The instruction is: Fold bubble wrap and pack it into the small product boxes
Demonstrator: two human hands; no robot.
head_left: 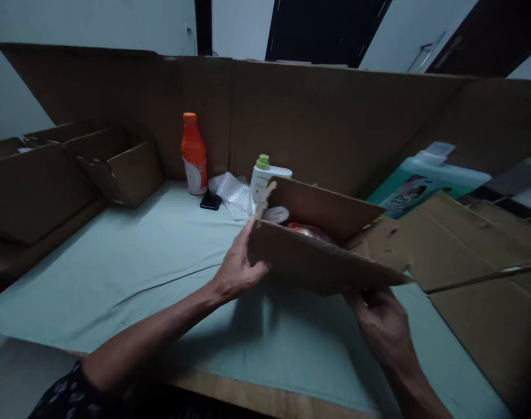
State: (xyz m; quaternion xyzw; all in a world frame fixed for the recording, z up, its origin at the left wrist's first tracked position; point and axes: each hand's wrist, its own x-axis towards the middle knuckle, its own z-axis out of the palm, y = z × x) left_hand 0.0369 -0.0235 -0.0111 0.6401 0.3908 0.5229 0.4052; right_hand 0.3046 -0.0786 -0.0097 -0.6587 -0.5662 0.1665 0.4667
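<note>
Both my hands hold an open brown cardboard box above the pale green cloth. My left hand grips the box's near left corner, thumb on the front wall. Under the near right corner, my right hand has its fingers curled on the box's lower edge. Inside the box shows something red, partly hidden, and a white rounded item sits at its far left edge.
An orange bottle, a black phone, crumpled plastic wrap and a white bottle with a green cap stand at the back. A teal jug lies at right beside flattened cardboard. Empty boxes sit left. A cardboard wall rings the table.
</note>
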